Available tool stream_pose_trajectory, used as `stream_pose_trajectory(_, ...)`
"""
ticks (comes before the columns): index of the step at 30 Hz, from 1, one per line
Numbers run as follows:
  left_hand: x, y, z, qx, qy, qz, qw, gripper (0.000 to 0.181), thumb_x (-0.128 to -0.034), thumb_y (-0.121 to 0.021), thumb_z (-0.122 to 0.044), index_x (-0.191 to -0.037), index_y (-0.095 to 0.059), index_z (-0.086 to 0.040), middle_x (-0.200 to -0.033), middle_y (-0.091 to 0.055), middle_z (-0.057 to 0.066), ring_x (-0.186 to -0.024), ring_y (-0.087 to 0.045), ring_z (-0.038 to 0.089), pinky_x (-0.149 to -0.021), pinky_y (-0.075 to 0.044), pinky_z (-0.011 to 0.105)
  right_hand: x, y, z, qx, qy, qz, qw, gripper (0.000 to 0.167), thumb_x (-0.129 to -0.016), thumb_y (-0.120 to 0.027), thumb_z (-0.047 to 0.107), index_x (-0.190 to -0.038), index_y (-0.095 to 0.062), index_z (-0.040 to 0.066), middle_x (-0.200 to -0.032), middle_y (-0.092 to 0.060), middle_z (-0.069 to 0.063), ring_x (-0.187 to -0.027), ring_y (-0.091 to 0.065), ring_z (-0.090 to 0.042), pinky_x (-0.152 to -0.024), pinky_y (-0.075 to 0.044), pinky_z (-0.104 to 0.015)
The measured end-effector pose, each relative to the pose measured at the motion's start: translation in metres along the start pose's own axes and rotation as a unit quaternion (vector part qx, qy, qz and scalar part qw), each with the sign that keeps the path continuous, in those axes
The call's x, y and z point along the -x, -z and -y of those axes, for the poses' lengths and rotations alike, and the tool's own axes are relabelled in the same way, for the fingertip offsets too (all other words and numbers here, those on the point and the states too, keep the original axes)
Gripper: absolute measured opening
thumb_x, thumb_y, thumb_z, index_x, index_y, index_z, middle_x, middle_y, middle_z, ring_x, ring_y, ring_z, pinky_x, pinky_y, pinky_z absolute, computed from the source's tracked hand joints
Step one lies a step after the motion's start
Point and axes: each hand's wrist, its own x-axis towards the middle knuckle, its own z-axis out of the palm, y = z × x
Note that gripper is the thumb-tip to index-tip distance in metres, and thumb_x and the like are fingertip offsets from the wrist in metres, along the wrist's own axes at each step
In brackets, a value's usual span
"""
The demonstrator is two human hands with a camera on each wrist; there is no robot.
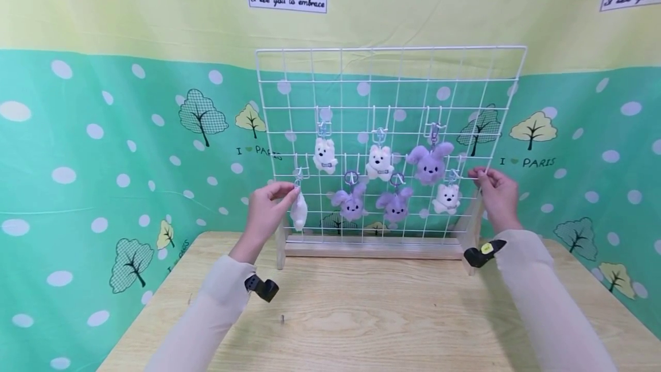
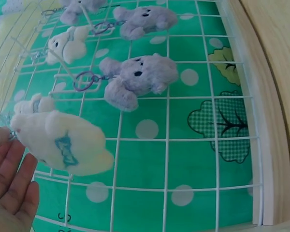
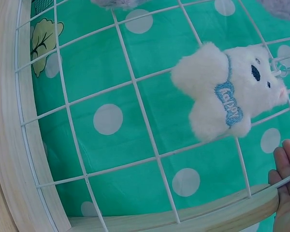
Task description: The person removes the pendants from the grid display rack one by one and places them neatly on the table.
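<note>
At the left side of the white wire grid rack (image 1: 369, 49), my left hand (image 1: 264, 211) pinches the top of a white plush keychain (image 1: 299, 214). This keychain is turned side-on in the head view; its bow (image 2: 66, 150) shows in the left wrist view. Its clasp is at a hook, partly hidden by my fingertips. My right hand (image 1: 497, 194) grips the rack's right edge wire, with its fingers (image 3: 286, 166) around the wire. Beside it hangs another white plush keychain (image 1: 446, 198) with a blue bow.
Purple bunny keychains (image 1: 431, 164) and more white plush keychains (image 1: 325, 155) hang from hooks in two rows. The rack stands on a wooden base (image 1: 372, 250) on the wooden table (image 1: 341, 320). A tiny object (image 1: 282, 319) lies on the table. Behind hangs a patterned curtain (image 1: 103, 131).
</note>
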Motion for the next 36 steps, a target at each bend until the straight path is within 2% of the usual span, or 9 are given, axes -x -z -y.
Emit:
stream_pose_trajectory(2,0.004,0.001,0.001,0.000,0.001,0.003,1.0000,0.021,-0.0881,-0.067,-0.019,-0.100,-0.069,-0.001,-0.097,-0.069,0.014,-0.086,-0.063,0.021,-0.073,-0.052,0.018,0.000,0.000,0.000,-0.003,-0.002,0.002,1.0000,0.042,-0.098,-0.045,0.037,-0.126,-0.056,0.008,-0.120,-0.064,0.000,-0.114,-0.058,-0.009,-0.096,-0.043,-0.022)
stream_pose_trajectory(8,0.015,0.004,0.007,0.002,0.010,0.009,0.9999,0.021,-0.0887,-0.067,-0.020,-0.100,-0.069,-0.003,-0.095,-0.069,0.012,-0.082,-0.062,0.015,-0.075,-0.052,0.022,0.000,0.001,0.000,-0.002,-0.002,0.004,1.0000,0.042,-0.098,-0.044,0.037,-0.127,-0.055,0.008,-0.123,-0.062,-0.002,-0.115,-0.057,-0.010,-0.096,-0.043,-0.021)
stream_pose_trajectory(15,0.031,0.008,0.018,0.023,0.058,0.027,0.9977,0.023,-0.0880,-0.067,-0.021,-0.102,-0.068,-0.003,-0.094,-0.067,0.010,-0.082,-0.060,0.014,-0.072,-0.052,0.020,-0.001,0.001,0.000,0.002,0.001,0.004,1.0000,0.043,-0.097,-0.046,0.037,-0.128,-0.055,0.008,-0.124,-0.062,-0.003,-0.113,-0.059,-0.012,-0.093,-0.045,-0.020)
stream_pose_trajectory(20,0.042,0.011,0.027,0.030,0.093,0.031,0.9948,0.025,-0.0879,-0.068,-0.022,-0.104,-0.068,-0.003,-0.096,-0.068,0.010,-0.083,-0.061,0.013,-0.074,-0.052,0.019,-0.001,0.000,-0.002,0.003,0.003,0.002,1.0000,0.043,-0.097,-0.045,0.039,-0.126,-0.056,0.009,-0.122,-0.063,-0.002,-0.114,-0.058,-0.013,-0.095,-0.044,-0.023)
stream_pose_trajectory(28,0.063,0.013,0.043,0.038,0.137,0.030,0.9894,0.022,-0.0873,-0.068,-0.018,-0.102,-0.068,-0.001,-0.096,-0.068,0.011,-0.082,-0.061,0.011,-0.074,-0.052,0.019,-0.001,0.000,0.000,-0.005,0.013,0.002,0.9999,0.044,-0.097,-0.046,0.039,-0.126,-0.055,0.007,-0.121,-0.063,-0.002,-0.110,-0.059,-0.008,-0.095,-0.044,-0.021)
stream_pose_trajectory(36,0.086,0.012,0.062,0.043,0.187,0.036,0.9807,0.022,-0.0863,-0.069,-0.015,-0.102,-0.068,0.001,-0.095,-0.069,0.010,-0.080,-0.062,0.008,-0.073,-0.051,0.017,-0.001,0.001,-0.002,-0.012,0.005,0.009,0.9999,0.043,-0.097,-0.045,0.038,-0.125,-0.055,0.008,-0.118,-0.064,0.001,-0.114,-0.058,-0.009,-0.097,-0.042,-0.021)
